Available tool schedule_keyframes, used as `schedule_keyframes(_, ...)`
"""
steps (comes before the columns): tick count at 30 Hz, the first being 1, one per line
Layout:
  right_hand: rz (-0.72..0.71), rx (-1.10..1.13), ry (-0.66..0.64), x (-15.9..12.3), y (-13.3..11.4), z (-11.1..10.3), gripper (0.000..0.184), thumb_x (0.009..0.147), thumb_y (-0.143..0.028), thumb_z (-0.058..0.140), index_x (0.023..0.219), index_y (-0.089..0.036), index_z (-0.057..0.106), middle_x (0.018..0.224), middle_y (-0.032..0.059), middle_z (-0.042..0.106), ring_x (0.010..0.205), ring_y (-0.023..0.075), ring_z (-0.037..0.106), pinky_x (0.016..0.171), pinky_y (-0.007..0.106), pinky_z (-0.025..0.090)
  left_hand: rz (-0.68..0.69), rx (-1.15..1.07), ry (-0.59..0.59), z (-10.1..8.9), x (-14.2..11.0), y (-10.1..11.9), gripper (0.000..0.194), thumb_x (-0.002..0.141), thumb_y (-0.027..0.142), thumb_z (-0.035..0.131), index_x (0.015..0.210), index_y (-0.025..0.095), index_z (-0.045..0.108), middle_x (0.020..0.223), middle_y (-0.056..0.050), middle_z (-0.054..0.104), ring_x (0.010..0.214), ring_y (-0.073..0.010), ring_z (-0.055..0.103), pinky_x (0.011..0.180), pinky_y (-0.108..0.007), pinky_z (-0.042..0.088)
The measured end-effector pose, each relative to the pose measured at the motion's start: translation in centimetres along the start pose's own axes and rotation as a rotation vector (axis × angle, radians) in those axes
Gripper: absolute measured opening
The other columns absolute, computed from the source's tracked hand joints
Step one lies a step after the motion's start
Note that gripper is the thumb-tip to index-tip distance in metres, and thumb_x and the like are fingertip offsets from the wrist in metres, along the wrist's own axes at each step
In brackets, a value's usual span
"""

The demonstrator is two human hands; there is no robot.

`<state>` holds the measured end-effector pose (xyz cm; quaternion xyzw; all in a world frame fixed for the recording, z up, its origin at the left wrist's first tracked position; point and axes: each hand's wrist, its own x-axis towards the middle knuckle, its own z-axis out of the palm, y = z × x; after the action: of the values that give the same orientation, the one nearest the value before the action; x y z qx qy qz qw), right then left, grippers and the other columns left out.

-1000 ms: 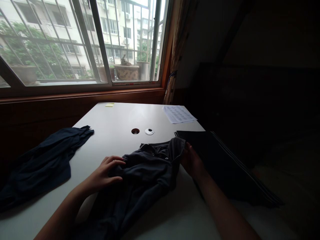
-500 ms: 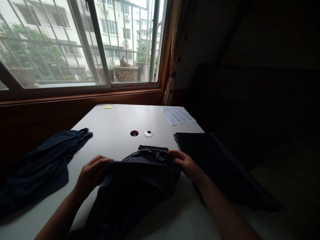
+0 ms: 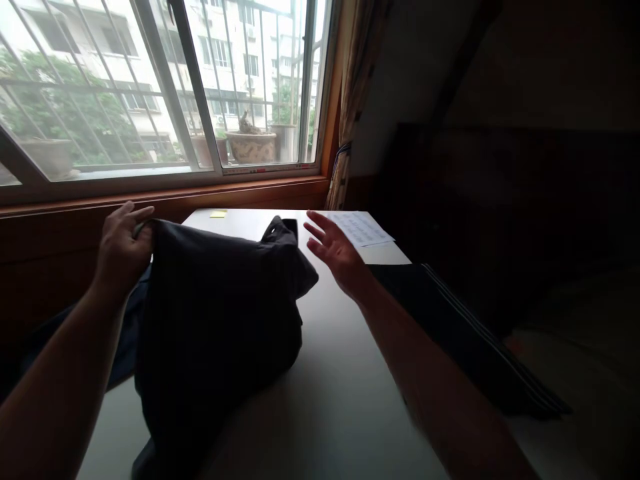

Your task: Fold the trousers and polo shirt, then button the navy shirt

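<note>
The dark garment (image 3: 215, 300) hung from the left hand (image 3: 127, 240) over the near, left part of the desk (image 3: 345, 380), its upper edge stretched from that hand towards a bunched fold at its right end. The left grip was closed on the garment's upper left corner. The right hand (image 3: 337, 250) held nothing: its grip was loose, fingers spread, just beside the fold and apart from it.

The raised garment blocked much of the view of the desk's middle. Whether its lower end rested on the desk was too dark to tell. Together with the left forearm, it also covered part of a navy cloth (image 3: 127, 337) lying on the left side. On the right lay a folded dark cloth with pale stripes (image 3: 450, 333), partly behind the right forearm. The right hand overlapped the near left edge of some printed sheets (image 3: 367, 229) at the far right corner, while a yellow note (image 3: 218, 214) lay in plain sight near the far left corner.

Beyond the desk stood a barred window (image 3: 197, 87), a patterned flowerpot (image 3: 251, 148) outside it and a tied curtain (image 3: 350, 133) to its right.
</note>
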<state>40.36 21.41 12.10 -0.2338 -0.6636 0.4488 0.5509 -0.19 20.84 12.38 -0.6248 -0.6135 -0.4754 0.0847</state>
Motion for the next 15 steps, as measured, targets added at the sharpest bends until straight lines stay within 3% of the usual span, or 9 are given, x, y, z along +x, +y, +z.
schedule_keyframes(2,0.05,-0.132,-0.024,-1.1,2.2,0.4,0.053,0.088,-0.041,0.068,0.138,-0.032,0.052,0.147,0.0045,0.05,0.134,0.0242,0.048,0.111,0.046,0.041,-0.098,0.084,-0.097,0.5,-0.3,-2.2,0.07,0.093,0.053,0.054,0.146,0.008,0.044,0.162,-0.015,0.025,0.149,-0.0403,0.022,0.117,-0.057,0.024)
schedule_keyframes(4,0.159,-0.29,-0.055,-3.1,4.6,0.2,0.04,0.09,-0.043,0.065,0.125,-0.024,0.063,0.13,0.009,0.06,0.115,0.023,0.061,0.098,0.041,0.05,-0.109,0.179,-0.194,0.5,-2.3,-3.8,0.072,0.096,0.054,0.049,0.148,0.005,0.038,0.164,-0.021,0.013,0.149,-0.0446,0.013,0.118,-0.061,0.019)
schedule_keyframes(6,0.278,-0.504,-0.153,-5.4,6.7,-0.1,0.028,0.091,-0.044,0.063,0.1,-0.019,0.072,0.105,0.0086,0.068,0.093,0.0207,0.065,0.086,0.037,0.052,-0.055,0.232,-0.286,0.2,-5.4,-5.0,0.065,0.096,0.056,0.049,0.139,0.006,0.05,0.159,-0.02,0.027,0.147,-0.0452,0.023,0.116,-0.063,0.024)
schedule_keyframes(8,0.37,-0.629,-0.262,-7.7,8.3,-0.3,0.028,0.089,-0.044,0.065,0.092,-0.019,0.074,0.095,0.007,0.069,0.082,0.0192,0.064,0.079,0.035,0.051,0.03,0.183,-0.416,-0.3,-9.1,-5.5,0.056,0.094,0.058,0.049,0.128,0.014,0.06,0.143,-0.013,0.051,0.135,-0.0378,0.046,0.112,-0.056,0.038)
schedule_keyframes(9,0.404,-0.66,-0.312,-8.7,8.8,-0.2,0.028,0.089,-0.045,0.066,0.091,-0.019,0.075,0.092,0.0067,0.069,0.079,0.019,0.063,0.076,0.034,0.05,0.055,0.149,-0.503,-0.7,-11.2,-5.5,0.052,0.095,0.057,0.049,0.13,0.02,0.06,0.138,-0.01,0.056,0.13,-0.0333,0.052,0.108,-0.05,0.044)
schedule_keyframes(11,0.443,-0.679,-0.382,-10.3,9.4,0.2,0.03,0.085,-0.048,0.071,0.092,-0.019,0.075,0.09,0.0061,0.069,0.077,0.019,0.062,0.072,0.032,0.049,0.07,0.127,-0.576,-1.6,-15.5,-4.9,0.049,0.091,0.058,0.054,0.126,0.026,0.063,0.129,-0.008,0.062,0.117,-0.0291,0.062,0.101,-0.042,0.051)
schedule_keyframes(15,0.443,-0.593,-0.509,-12.0,9.3,2.3,0.032,0.08,-0.046,0.077,0.096,-0.019,0.074,0.091,0.0056,0.069,0.082,0.0204,0.063,0.072,0.03,0.05,0.096,0.147,-0.718,-4.0,-23.4,-2.5,0.057,0.082,0.059,0.067,0.135,0.039,0.057,0.138,-0.004,0.059,0.12,-0.0299,0.06,0.102,-0.043,0.051)
